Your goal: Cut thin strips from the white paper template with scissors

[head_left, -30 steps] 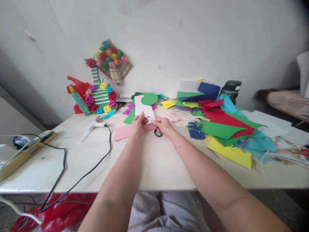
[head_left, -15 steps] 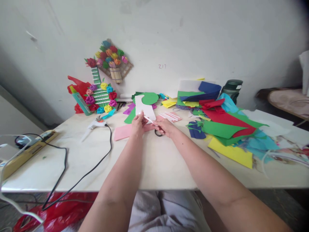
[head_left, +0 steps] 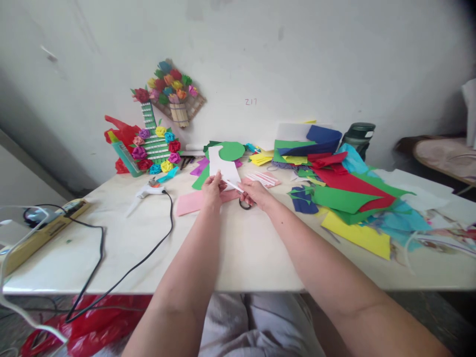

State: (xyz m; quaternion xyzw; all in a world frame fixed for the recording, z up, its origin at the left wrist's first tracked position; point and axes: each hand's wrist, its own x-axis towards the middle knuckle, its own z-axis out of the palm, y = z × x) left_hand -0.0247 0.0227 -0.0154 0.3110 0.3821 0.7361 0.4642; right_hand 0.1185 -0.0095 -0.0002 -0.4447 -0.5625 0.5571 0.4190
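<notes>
A thin white rolled paper stick (head_left: 233, 186) spans the gap between my two hands, slanting down to the right. My left hand (head_left: 213, 189) pinches its upper left end. Closed around its lower right end is my right hand (head_left: 257, 194). Just under the right fingers a black loop (head_left: 244, 205) shows, like a scissors handle; whether it is held or lying there I cannot tell. Behind the hands lies a white paper cutout (head_left: 225, 166) with a curved notch, partly over a green paper disc (head_left: 232, 151). Several white paper sticks (head_left: 262, 179) rest on pink paper to the right.
Pink paper (head_left: 189, 203) lies left of my hands, near a white glue gun (head_left: 146, 193) with a black cord (head_left: 170, 218). A flower-covered guitar shape (head_left: 158, 146) and a glue bottle (head_left: 124, 154) stand behind. Coloured sheets (head_left: 345, 198) pile up at right, before a dark bottle (head_left: 358, 136).
The view has shifted very slightly. Both hands keep hold of the paper stick, and its right end now shows a little more clearly at my right fingers.
</notes>
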